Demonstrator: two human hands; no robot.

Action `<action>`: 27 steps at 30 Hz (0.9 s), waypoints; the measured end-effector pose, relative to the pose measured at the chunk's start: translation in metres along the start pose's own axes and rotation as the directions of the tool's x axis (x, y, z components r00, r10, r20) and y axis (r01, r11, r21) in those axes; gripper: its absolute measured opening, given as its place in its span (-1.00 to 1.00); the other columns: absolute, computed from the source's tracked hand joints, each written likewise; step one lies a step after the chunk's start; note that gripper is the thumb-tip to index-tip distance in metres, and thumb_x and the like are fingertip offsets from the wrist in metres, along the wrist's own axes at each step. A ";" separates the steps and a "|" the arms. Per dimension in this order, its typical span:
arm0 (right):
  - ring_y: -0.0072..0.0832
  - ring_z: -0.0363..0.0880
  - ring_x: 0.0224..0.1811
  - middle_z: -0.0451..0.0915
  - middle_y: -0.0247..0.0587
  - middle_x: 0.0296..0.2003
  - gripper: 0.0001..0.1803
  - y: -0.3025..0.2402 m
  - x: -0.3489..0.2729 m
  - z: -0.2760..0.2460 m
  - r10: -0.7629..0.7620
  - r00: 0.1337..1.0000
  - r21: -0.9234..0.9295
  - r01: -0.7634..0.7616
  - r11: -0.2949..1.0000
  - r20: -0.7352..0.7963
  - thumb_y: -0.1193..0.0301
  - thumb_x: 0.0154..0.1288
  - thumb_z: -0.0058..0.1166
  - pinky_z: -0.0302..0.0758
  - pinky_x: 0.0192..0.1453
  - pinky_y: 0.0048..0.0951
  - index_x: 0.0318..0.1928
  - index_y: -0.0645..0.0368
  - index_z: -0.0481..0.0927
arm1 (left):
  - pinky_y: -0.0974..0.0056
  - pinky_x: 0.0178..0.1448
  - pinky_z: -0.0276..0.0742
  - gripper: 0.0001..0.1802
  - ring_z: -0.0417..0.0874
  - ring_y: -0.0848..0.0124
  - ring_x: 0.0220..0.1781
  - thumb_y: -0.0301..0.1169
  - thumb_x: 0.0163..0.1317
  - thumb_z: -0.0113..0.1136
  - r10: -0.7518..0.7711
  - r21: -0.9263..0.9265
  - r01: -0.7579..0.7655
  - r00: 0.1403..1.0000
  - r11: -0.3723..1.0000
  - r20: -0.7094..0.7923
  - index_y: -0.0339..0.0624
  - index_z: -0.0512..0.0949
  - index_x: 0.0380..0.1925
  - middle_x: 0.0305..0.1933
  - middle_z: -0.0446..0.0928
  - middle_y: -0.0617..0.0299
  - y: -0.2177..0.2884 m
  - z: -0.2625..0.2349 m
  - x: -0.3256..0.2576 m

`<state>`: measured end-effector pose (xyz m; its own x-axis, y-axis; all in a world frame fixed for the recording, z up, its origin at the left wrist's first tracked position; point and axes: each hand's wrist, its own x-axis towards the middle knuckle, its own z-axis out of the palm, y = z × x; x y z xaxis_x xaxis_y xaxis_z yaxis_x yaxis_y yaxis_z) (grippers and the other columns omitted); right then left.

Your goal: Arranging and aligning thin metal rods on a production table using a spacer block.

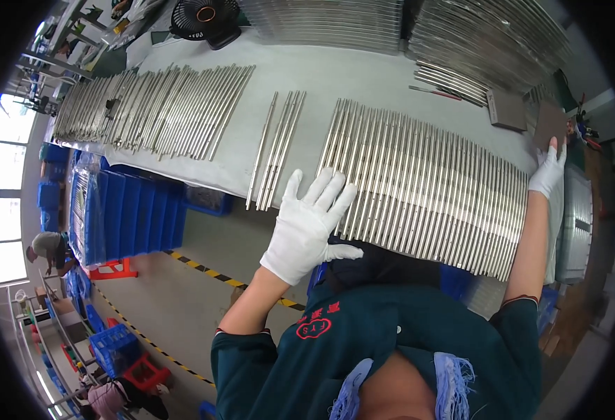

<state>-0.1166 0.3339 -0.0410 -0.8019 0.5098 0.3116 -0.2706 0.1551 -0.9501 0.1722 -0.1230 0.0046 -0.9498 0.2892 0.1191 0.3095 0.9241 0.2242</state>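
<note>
A wide row of thin silvery metal rods [426,185] lies side by side on the table in front of me. My left hand [311,224], in a white glove, is open at the row's left end. Its fingers are spread, with the tips over or against the outermost rods. At the far right my right hand [549,171], gloved with a bare fingertip showing, grips the near end of a grey-brown block [551,124]. Some of its fingers are hidden. Left of the row lie several separate rods [279,150], apart from it.
Another rod pile [153,112] covers the table's left part. A similar block [507,110], a thin red-handled tool [435,92] and more rods [451,80] lie at the back right. A black fan [206,21] stands behind. Blue crates [136,210] stand below left; people work farther off.
</note>
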 end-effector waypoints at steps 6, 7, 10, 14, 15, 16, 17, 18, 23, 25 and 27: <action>-0.30 0.49 0.32 0.40 -0.11 0.37 -0.24 -0.002 -0.001 0.001 0.027 1.000 0.011 -0.027 1.000 -0.003 0.13 0.48 0.25 0.57 0.27 -0.24 0.52 0.18 0.28 | -0.31 0.56 0.09 0.13 0.37 -0.02 0.52 0.34 -0.07 0.34 -0.071 0.057 0.076 0.994 0.995 -0.083 -0.29 0.44 0.36 0.41 0.43 -0.13 -0.015 -0.006 -0.017; -0.30 0.49 0.31 0.40 -0.11 0.36 -0.24 -0.003 -0.002 0.001 0.025 1.000 0.010 -0.025 1.000 0.005 0.13 0.48 0.25 0.57 0.27 -0.24 0.52 0.18 0.29 | -0.31 0.56 0.09 0.13 0.37 -0.02 0.52 0.35 -0.06 0.33 -0.077 0.062 0.083 0.992 0.995 -0.099 -0.30 0.43 0.36 0.41 0.43 -0.13 -0.016 -0.006 -0.019; -0.31 0.50 0.29 0.41 -0.10 0.35 -0.24 -0.003 -0.003 0.002 0.025 1.000 0.013 -0.025 1.000 0.002 0.12 0.48 0.25 0.58 0.26 -0.25 0.51 0.19 0.30 | -0.31 0.57 0.08 0.14 0.35 -0.02 0.53 0.35 -0.04 0.32 -0.072 0.064 0.079 0.993 0.995 -0.096 -0.32 0.41 0.37 0.43 0.42 -0.15 -0.018 -0.004 -0.020; -0.31 0.50 0.28 0.41 -0.10 0.35 -0.25 -0.002 -0.002 0.001 0.015 1.000 0.012 -0.015 1.000 0.003 0.12 0.47 0.25 0.59 0.25 -0.26 0.50 0.20 0.31 | -0.31 0.57 0.09 0.15 0.34 -0.02 0.55 0.29 -0.12 0.42 -0.034 0.016 0.036 0.996 0.999 -0.086 -0.30 0.42 0.37 0.43 0.41 -0.13 -0.009 -0.001 -0.017; -0.31 0.50 0.28 0.41 -0.10 0.35 -0.25 -0.001 -0.002 0.001 0.001 1.000 0.006 -0.001 1.000 0.001 0.12 0.47 0.25 0.59 0.26 -0.27 0.50 0.20 0.32 | -0.33 0.56 0.09 0.16 0.34 -0.05 0.55 0.36 -0.06 0.31 -0.014 0.014 0.015 0.998 1.000 -0.062 -0.32 0.40 0.38 0.45 0.40 -0.14 -0.006 0.000 -0.016; -0.31 0.50 0.29 0.41 -0.10 0.35 -0.25 -0.001 -0.001 0.000 0.010 1.000 0.006 -0.010 1.000 0.003 0.12 0.47 0.25 0.59 0.26 -0.27 0.50 0.20 0.32 | -0.34 0.56 0.08 0.17 0.34 -0.08 0.55 0.42 0.00 0.21 0.006 0.011 -0.005 0.999 1.000 -0.038 -0.33 0.38 0.40 0.46 0.38 -0.16 -0.002 0.002 -0.014; -0.32 0.49 0.29 0.41 -0.10 0.36 -0.25 0.000 0.000 0.000 0.008 1.000 0.002 -0.008 1.000 0.003 0.12 0.47 0.25 0.58 0.27 -0.28 0.50 0.21 0.32 | -0.35 0.56 0.08 0.20 0.34 -0.11 0.55 0.49 0.05 0.10 0.027 0.007 -0.027 1.000 1.000 -0.014 -0.34 0.36 0.41 0.48 0.37 -0.17 0.001 0.003 -0.012; -0.32 0.49 0.30 0.41 -0.10 0.36 -0.25 0.001 0.001 -0.001 -0.004 1.000 -0.008 0.004 1.000 -0.002 0.12 0.47 0.25 0.58 0.27 -0.29 0.50 0.21 0.32 | -0.35 0.56 0.08 0.20 0.33 -0.11 0.54 0.50 0.05 0.08 0.036 0.006 -0.036 0.999 0.999 -0.015 -0.34 0.36 0.41 0.47 0.37 -0.17 0.004 0.004 -0.011; -0.32 0.49 0.31 0.40 -0.11 0.37 -0.25 0.002 0.002 0.000 0.015 1.000 0.036 -0.015 0.999 0.002 0.13 0.47 0.25 0.57 0.29 -0.30 0.50 0.21 0.32 | -0.35 0.56 0.07 0.20 0.32 -0.12 0.54 0.51 0.03 0.07 0.044 -0.002 -0.044 0.999 0.999 0.001 -0.30 0.36 0.41 0.46 0.37 -0.16 0.008 0.005 -0.010; -0.32 0.48 0.32 0.40 -0.12 0.38 -0.26 0.001 0.000 0.001 0.028 1.000 0.064 -0.028 0.998 0.002 0.15 0.47 0.26 0.56 0.29 -0.30 0.50 0.21 0.32 | -0.35 0.56 0.06 0.19 0.32 -0.13 0.54 0.49 0.04 0.10 0.028 0.017 -0.028 1.000 0.999 0.014 -0.28 0.36 0.42 0.47 0.37 -0.16 0.005 0.002 -0.012; -0.32 0.47 0.33 0.39 -0.13 0.38 -0.26 -0.001 -0.001 0.003 0.031 1.000 0.072 -0.030 0.997 -0.007 0.16 0.47 0.26 0.55 0.30 -0.30 0.50 0.21 0.32 | -0.35 0.57 0.07 0.14 0.33 -0.08 0.54 0.35 -0.07 0.32 -0.027 0.024 0.026 1.000 0.999 0.009 -0.24 0.40 0.39 0.44 0.40 -0.11 0.000 -0.004 -0.016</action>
<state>-0.1168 0.3309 -0.0406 -0.8062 0.5200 0.2822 -0.2842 0.0780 -0.9556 0.1880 -0.1286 0.0060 -0.9581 0.2667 0.1045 0.2832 0.9372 0.2038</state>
